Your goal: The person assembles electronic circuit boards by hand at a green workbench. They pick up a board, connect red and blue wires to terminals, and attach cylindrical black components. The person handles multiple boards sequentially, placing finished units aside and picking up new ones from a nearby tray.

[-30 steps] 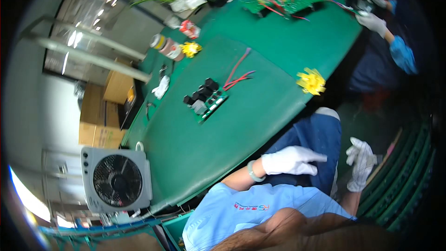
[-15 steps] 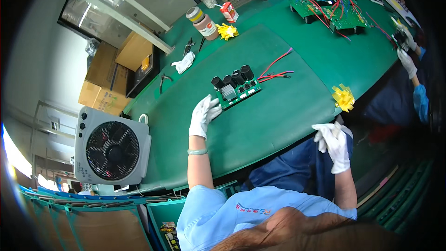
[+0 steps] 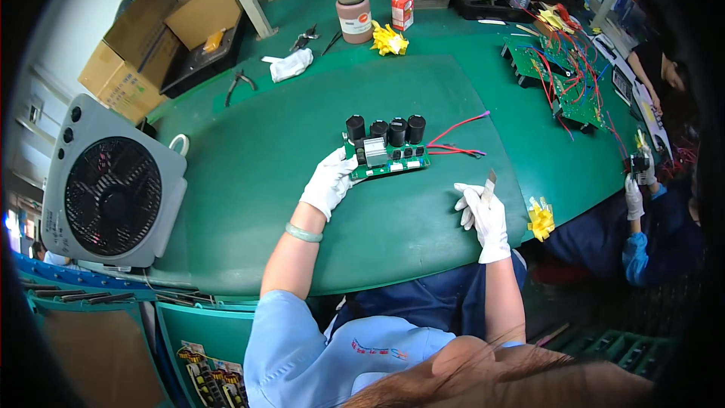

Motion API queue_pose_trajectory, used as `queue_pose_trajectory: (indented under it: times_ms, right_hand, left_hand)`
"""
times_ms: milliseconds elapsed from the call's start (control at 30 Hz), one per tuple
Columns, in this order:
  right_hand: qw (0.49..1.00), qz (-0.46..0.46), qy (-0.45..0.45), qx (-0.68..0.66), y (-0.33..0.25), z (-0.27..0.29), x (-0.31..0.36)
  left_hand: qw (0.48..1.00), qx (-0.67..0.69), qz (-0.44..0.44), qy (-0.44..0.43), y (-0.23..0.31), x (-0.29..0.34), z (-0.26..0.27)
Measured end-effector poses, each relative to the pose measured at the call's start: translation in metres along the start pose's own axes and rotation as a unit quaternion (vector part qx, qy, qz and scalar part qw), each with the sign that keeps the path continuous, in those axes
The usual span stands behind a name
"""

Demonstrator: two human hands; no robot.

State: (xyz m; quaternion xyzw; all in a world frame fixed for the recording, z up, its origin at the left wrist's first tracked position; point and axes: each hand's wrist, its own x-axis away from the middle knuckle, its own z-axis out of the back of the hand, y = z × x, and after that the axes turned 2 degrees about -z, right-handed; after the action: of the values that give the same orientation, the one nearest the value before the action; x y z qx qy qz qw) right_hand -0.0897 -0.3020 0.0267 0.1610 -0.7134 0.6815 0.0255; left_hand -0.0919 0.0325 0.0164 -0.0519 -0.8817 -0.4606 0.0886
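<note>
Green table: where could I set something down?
Bare mat shows between the fan and the left hand, and this side of the circuit board, between that hand and the right hand. It's crowded far right, around the wired boards, and along the back, around the jar and red carton.

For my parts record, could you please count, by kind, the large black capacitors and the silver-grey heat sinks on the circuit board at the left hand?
Large black cylindrical capacitors: 4
Silver-grey heat sink: 1
Total: 5
</note>
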Motion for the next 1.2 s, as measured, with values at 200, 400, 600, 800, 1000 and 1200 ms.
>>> queue_pose_trajectory:
  times_ms: [200,400,600,800,1000,1200]
  right_hand:
    - [0.997,-0.003,0.075,-0.014,-0.002,-0.008,-0.004]
    - [0.996,-0.009,0.090,0.014,0.005,-0.003,0.005]
    - [0.998,0.006,0.068,0.009,0.006,0.005,0.008]
    - [0.998,0.005,0.064,0.003,0.006,0.007,0.010]
    - [0.998,0.000,0.069,-0.006,0.005,0.004,0.010]
    - [0.997,0.007,0.074,-0.009,0.005,0.005,0.010]
  left_hand:
    - [0.985,0.094,0.128,-0.061,-0.022,0.024,-0.025]
    - [0.973,0.128,0.152,-0.118,-0.034,0.032,-0.037]
    - [0.994,0.035,0.076,-0.073,-0.043,0.030,-0.036]
    - [0.995,0.032,0.042,-0.084,-0.045,0.033,-0.037]
    - [0.993,0.054,0.060,-0.082,-0.044,0.031,-0.034]
    - [0.993,0.060,0.058,-0.083,-0.047,0.030,-0.032]
